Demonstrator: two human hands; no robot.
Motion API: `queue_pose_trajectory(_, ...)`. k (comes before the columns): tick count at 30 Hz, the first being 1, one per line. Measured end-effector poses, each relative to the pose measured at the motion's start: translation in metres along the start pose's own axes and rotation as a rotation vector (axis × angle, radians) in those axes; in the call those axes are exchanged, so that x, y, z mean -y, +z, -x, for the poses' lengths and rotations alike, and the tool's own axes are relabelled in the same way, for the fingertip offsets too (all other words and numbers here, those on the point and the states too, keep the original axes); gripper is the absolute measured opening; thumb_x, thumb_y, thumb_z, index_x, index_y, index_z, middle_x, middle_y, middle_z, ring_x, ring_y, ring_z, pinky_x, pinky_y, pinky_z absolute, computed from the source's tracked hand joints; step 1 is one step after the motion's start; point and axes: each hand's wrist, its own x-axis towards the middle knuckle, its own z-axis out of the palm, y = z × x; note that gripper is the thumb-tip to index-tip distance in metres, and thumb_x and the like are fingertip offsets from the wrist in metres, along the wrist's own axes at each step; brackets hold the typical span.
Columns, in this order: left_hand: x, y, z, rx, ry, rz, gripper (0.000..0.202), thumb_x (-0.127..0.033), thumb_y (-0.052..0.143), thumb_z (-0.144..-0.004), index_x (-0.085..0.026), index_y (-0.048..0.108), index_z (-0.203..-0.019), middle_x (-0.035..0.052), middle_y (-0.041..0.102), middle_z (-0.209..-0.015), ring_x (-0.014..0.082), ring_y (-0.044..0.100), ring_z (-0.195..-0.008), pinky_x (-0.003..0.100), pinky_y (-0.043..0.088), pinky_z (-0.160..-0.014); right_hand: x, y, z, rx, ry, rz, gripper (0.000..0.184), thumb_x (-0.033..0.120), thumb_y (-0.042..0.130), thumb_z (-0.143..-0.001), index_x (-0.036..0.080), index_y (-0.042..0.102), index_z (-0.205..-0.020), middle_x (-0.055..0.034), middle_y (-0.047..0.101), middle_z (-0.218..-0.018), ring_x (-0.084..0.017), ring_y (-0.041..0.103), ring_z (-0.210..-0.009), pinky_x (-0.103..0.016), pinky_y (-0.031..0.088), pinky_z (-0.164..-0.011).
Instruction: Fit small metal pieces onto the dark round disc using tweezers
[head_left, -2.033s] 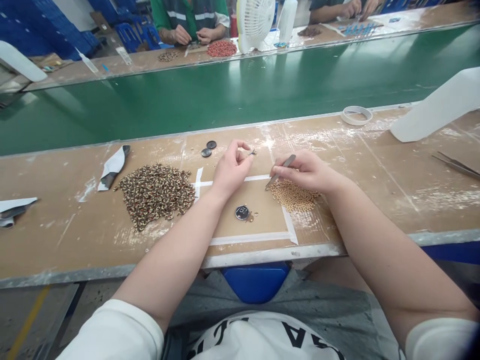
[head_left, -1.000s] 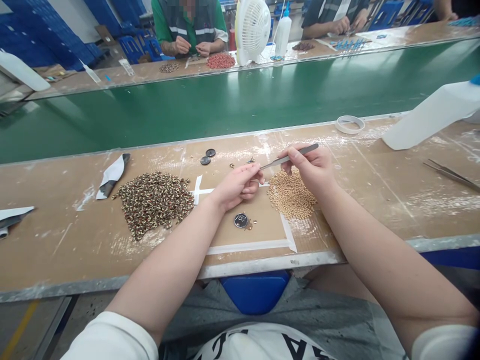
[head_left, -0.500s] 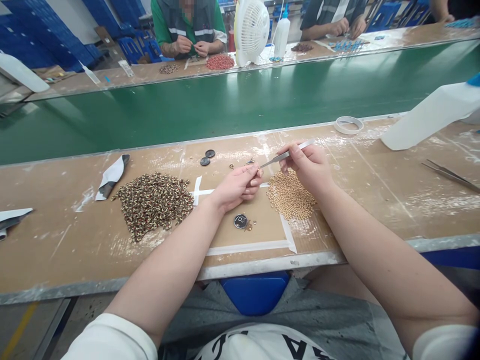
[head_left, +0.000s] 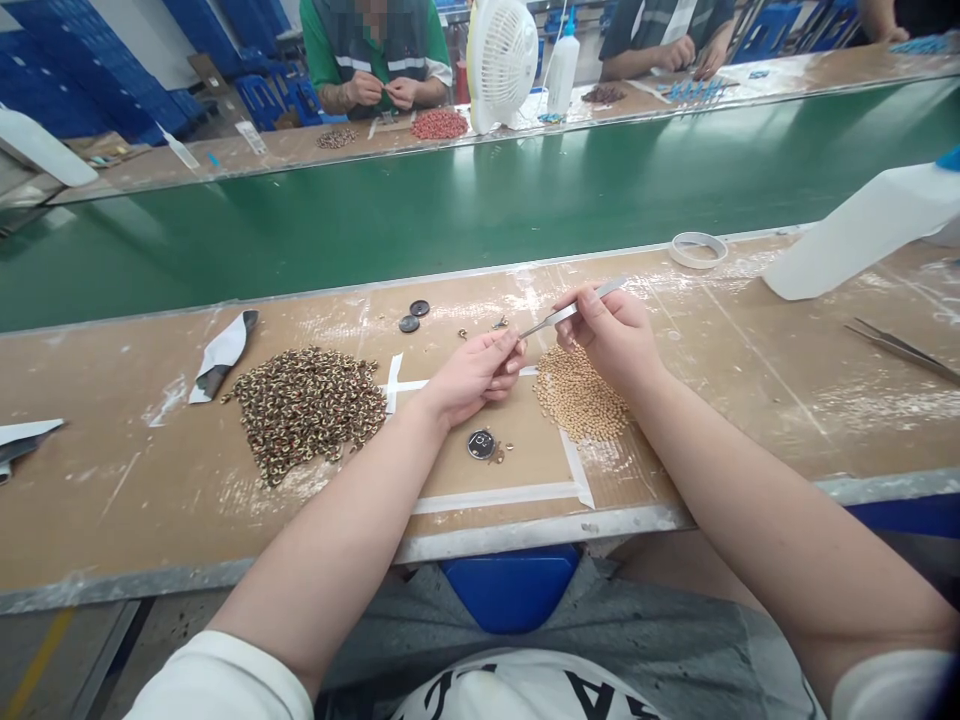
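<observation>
My left hand (head_left: 474, 373) hovers over the taped square on the brown bench (head_left: 112, 480), its fingers pinched on a tiny part that I cannot make out. My right hand (head_left: 616, 335) grips metal tweezers (head_left: 564, 313), whose tip reaches the left fingertips. Under the right hand lies a heap of small tan beads (head_left: 579, 397). A larger heap of dark brown and red pieces (head_left: 306, 404) sits to the left. A small round dark disc (head_left: 481, 444) lies near the bench's front, below the left hand.
Two black buttons (head_left: 413, 315) lie behind my hands. A tape roll (head_left: 698, 249), a white bottle (head_left: 862, 235) and spare tweezers (head_left: 900, 346) are at the right. A green conveyor belt (head_left: 480, 200) runs behind; other people work across it beside a white fan (head_left: 501, 60).
Two seconds ago my hands were apart, tweezers pointing down at the tan beads. They have come together, the tweezer tip meeting my left fingertips. Almost nothing moved in the last half second.
</observation>
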Motion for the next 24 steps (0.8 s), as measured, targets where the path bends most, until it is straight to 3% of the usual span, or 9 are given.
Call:
queue_pose_trajectory(10,-0.001,-0.002,0.001,0.000,-0.018,0.010,0.036,-0.052,0.066,-0.096,-0.018,0.055,-0.089,-0.0061,0.043,-0.071,0.0022,0.025,-0.045,0.017,0.014,-0.042,0.001,0.002,0.001,-0.023,-0.014,0.037,0.044,0.064,0.062,-0.096,0.021,0.069,-0.090,0.0010,0.058,-0.066,-0.011,0.054,-0.053,-0.028,0.046,-0.051)
queue_pose_trajectory(16,0.000,-0.007,-0.001,-0.017,0.017,0.058,0.038,-0.051,0.073,-0.092,-0.017,0.056,-0.086,-0.0061,0.047,-0.074,0.0001,0.025,-0.045,0.015,0.014,-0.042,0.015,0.009,0.014,-0.181,-0.277,0.306,0.039,0.058,0.056,-0.102,0.023,0.071,-0.093,-0.0016,0.062,-0.068,-0.014,0.057,-0.059,-0.031,0.048,-0.056)
queue_pose_trajectory(21,-0.001,-0.010,-0.002,-0.101,0.045,0.140,0.039,-0.047,0.081,-0.086,-0.017,0.057,-0.085,-0.0064,0.053,-0.077,-0.0010,0.026,-0.045,0.014,0.017,-0.040,0.018,0.012,0.021,-0.032,-0.491,0.487,0.030,0.049,0.056,-0.104,0.025,0.073,-0.103,-0.0057,0.071,-0.082,-0.017,0.065,-0.068,-0.036,0.054,-0.067)
queue_pose_trajectory(24,-0.001,-0.011,-0.003,-0.137,0.028,0.181,0.038,-0.046,0.083,-0.084,-0.017,0.059,-0.086,-0.0069,0.054,-0.076,-0.0012,0.027,-0.044,0.013,0.020,-0.039,0.017,0.013,0.020,0.022,-0.545,0.511,0.026,0.044,0.056,-0.104,0.025,0.074,-0.105,-0.0070,0.074,-0.086,-0.020,0.068,-0.073,-0.039,0.056,-0.072)
